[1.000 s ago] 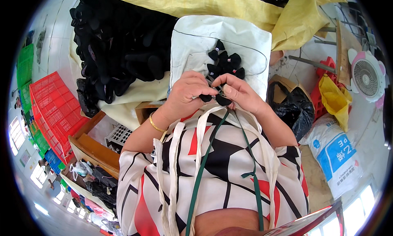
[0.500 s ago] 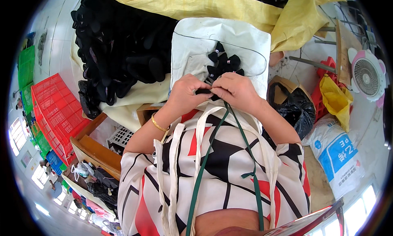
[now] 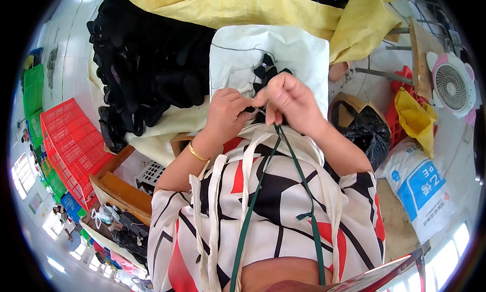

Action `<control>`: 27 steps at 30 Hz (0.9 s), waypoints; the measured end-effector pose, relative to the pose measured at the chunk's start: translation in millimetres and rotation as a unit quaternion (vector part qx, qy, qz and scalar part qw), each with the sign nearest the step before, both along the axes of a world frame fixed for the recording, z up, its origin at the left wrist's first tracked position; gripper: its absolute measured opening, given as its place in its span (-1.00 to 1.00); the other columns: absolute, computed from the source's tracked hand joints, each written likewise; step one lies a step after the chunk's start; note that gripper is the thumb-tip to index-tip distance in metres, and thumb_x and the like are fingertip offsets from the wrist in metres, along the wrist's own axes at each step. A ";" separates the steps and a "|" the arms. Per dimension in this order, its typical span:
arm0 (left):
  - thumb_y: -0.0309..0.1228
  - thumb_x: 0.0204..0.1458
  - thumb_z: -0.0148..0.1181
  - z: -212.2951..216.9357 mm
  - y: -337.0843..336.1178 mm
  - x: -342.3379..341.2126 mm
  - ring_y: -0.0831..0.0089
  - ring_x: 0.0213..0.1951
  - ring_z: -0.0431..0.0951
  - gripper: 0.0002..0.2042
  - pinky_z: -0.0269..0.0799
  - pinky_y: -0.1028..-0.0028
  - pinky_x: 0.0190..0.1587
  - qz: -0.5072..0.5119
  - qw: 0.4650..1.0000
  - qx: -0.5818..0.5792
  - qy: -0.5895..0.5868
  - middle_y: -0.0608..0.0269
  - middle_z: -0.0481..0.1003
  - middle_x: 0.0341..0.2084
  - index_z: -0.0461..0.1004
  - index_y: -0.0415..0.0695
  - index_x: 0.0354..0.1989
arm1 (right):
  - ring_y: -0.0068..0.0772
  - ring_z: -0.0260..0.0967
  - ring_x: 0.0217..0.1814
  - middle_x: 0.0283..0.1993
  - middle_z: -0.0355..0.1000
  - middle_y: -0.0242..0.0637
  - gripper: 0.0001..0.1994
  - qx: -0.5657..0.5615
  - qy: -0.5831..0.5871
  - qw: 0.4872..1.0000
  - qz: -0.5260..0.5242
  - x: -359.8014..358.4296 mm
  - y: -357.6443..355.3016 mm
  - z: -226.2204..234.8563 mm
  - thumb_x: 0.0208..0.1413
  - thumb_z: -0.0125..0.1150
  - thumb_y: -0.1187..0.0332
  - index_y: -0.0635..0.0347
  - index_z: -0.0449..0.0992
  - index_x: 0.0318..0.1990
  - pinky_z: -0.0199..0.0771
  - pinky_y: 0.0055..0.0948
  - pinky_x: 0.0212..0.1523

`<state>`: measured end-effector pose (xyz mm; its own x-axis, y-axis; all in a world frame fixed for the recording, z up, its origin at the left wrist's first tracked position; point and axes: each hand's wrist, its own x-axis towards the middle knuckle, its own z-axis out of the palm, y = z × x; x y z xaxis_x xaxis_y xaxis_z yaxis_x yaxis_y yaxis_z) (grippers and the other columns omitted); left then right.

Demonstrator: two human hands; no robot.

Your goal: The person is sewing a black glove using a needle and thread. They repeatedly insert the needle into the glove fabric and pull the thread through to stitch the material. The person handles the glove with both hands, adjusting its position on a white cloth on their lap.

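My left hand (image 3: 228,112) is closed, thumb and fingers pinching a small black fabric piece (image 3: 250,109) whose kind I cannot make out. Just beside it my right hand (image 3: 292,103) is raised, its fingers curled together in a pinch; whatever they hold is too small or hidden. Beyond my hands lie several small black fabric pieces (image 3: 264,71), some with a tiny pale spot, on a white cloth-covered surface (image 3: 298,46). A dark cord (image 3: 238,49) runs over that cloth. A green strap (image 3: 253,190) hangs from my neck down to my hands.
Black fabric items (image 3: 152,69) are heaped at the left on pale cloth. Yellow sheeting (image 3: 238,8) lies across the back. Red crates (image 3: 76,145) and a wooden drawer (image 3: 121,190) stand left. On the right are a black plastic bag (image 3: 367,135), white sack (image 3: 417,190) and fan (image 3: 452,87).
My right hand has risen and turned, parting slightly from the black piece and covering more of the pile. My left hand keeps its pinch in nearly the same spot.
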<state>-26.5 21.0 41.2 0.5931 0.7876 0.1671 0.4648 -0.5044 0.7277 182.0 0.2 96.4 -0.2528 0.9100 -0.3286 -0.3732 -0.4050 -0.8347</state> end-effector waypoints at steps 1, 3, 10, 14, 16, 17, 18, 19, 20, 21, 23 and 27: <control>-0.56 -0.35 0.35 1.6 3.6 -0.8 0.24 -0.28 0.49 -0.71 0.35 0.29 -0.16 0.000 0.999 0.031 0.011 0.28 0.50 -0.49 0.60 -0.08 -0.34 | -0.56 0.38 -0.55 -0.34 0.49 -0.31 -0.80 -0.067 0.020 0.998 -0.004 8.5 0.0 2.1 0.38 -0.01 0.20 0.09 0.36 -0.23 0.28 -0.63 -0.59; -0.59 -0.34 0.30 0.5 9.3 -9.3 0.27 -0.28 0.49 -0.67 0.37 0.29 -0.14 0.004 0.996 0.082 0.029 0.32 0.49 -0.49 0.59 -0.05 -0.29 | -0.57 0.31 -0.63 -0.48 0.41 -0.38 -0.80 -0.095 0.009 0.995 -0.022 35.2 2.6 14.2 0.38 -0.01 0.18 0.08 0.35 -0.23 0.21 -0.62 -0.66; -0.61 -0.35 0.23 1.0 21.0 -44.6 0.32 -0.28 0.48 -0.70 0.38 0.32 -0.15 0.041 0.978 0.197 0.045 0.34 0.48 -0.49 0.58 -0.06 -0.33 | -0.57 0.12 -0.57 -0.61 0.13 -0.46 -0.96 0.145 0.197 0.903 -0.354 330.2 -2.1 76.0 0.17 0.01 0.58 0.34 0.34 -0.33 0.49 -0.49 -0.33; -0.60 -0.34 0.21 -1.9 25.9 -60.2 0.32 -0.28 0.49 -0.71 0.38 0.32 -0.15 0.062 0.970 0.219 0.087 0.33 0.48 -0.49 0.58 -0.07 -0.34 | -0.40 0.29 -0.47 -0.54 0.21 -0.35 -0.98 0.191 -0.170 0.725 -0.640 529.5 -86.6 95.3 0.12 0.03 0.60 0.36 0.34 -0.30 0.59 -0.30 -0.05; -0.60 -0.35 0.21 -9.2 24.7 -65.8 0.32 -0.29 0.48 -0.71 0.38 0.32 -0.15 0.080 0.969 0.216 0.092 0.33 0.48 -0.49 0.58 -0.07 -0.35 | -0.38 0.32 -0.43 -0.49 0.26 -0.34 -0.91 0.176 -0.244 0.647 -0.700 559.2 -123.0 97.1 0.10 0.07 0.60 0.34 0.35 -0.24 0.58 -0.31 -0.07; -0.59 -0.36 0.21 -15.1 24.0 -66.2 0.31 -0.29 0.48 -0.71 0.38 0.32 -0.15 0.085 0.971 0.209 0.082 0.32 0.48 -0.49 0.58 -0.07 -0.35 | -0.37 0.34 -0.40 -0.47 0.28 -0.33 -0.87 0.164 -0.273 0.617 -0.720 563.8 -135.2 94.5 0.08 0.09 0.59 0.33 0.35 -0.21 0.57 -0.32 -0.08; -0.59 -0.37 0.21 -17.4 24.4 -64.0 0.31 -0.30 0.48 -0.71 0.38 0.32 -0.15 0.090 0.972 0.203 0.071 0.32 0.48 -0.49 0.58 -0.06 -0.36 | -0.36 0.36 -0.38 -0.44 0.30 -0.32 -0.84 0.158 -0.291 0.601 -0.728 562.4 -140.6 87.8 0.07 0.11 0.59 0.32 0.36 -0.18 0.57 -0.33 -0.09; -0.63 -0.30 0.28 -16.4 24.6 -55.6 0.30 -0.37 0.45 -0.74 0.36 0.34 -0.25 0.076 0.978 0.189 0.049 0.28 0.46 -0.52 0.59 -0.12 -0.34 | -0.36 0.37 -0.36 -0.42 0.33 -0.32 -0.80 0.153 -0.301 0.601 -0.724 556.3 -142.8 78.9 0.06 0.14 0.59 0.31 0.37 -0.15 0.56 -0.33 -0.10; -0.60 -0.25 0.30 -16.7 23.0 -50.2 0.32 -0.38 0.45 -0.77 0.36 0.38 -0.27 0.097 0.989 0.113 0.022 0.28 0.47 -0.52 0.59 -0.14 -0.34 | -0.35 0.39 -0.34 -0.40 0.35 -0.31 -0.77 0.152 -0.308 0.610 -0.714 545.1 -141.6 64.0 0.04 0.16 0.58 0.30 0.37 -0.11 0.55 -0.34 -0.11; -0.58 -0.20 0.32 -16.6 21.7 -43.9 0.35 -0.38 0.45 -0.81 0.36 0.41 -0.29 0.116 0.993 0.037 -0.008 0.27 0.48 -0.51 0.58 -0.16 -0.33 | -0.34 0.41 -0.32 -0.37 0.37 -0.30 -0.73 0.149 -0.311 0.627 -0.698 532.1 -137.8 48.2 0.03 0.18 0.58 0.29 0.38 -0.08 0.55 -0.35 -0.12; -0.49 -0.02 0.33 -16.7 14.5 -36.7 0.50 -0.40 0.43 -0.87 0.33 0.53 -0.35 0.168 0.978 -0.104 -0.062 0.28 0.50 -0.47 0.55 -0.22 -0.30 | -0.32 0.44 -0.27 -0.32 0.42 -0.29 -0.66 0.137 -0.301 0.711 -0.621 463.4 -104.8 5.2 0.00 0.22 0.57 0.26 0.39 -0.02 0.53 -0.36 -0.14; -0.49 0.00 0.29 -16.5 5.8 -21.6 0.63 -0.39 0.41 -0.88 0.32 0.56 -0.30 0.147 0.949 -0.237 -0.146 0.33 0.49 -0.44 0.54 -0.20 -0.29 | -0.48 0.41 -0.13 -0.08 0.45 -0.36 -0.78 0.017 -0.392 0.851 -0.349 252.0 -42.5 -40.4 0.21 0.19 0.46 0.21 0.48 0.00 0.44 -0.49 -0.01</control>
<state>-48.1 26.8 24.7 0.3186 0.9399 -0.1232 0.2776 0.0317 0.9602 434.0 -42.3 56.1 0.6372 0.7616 -0.1180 0.1641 -0.2837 -0.9448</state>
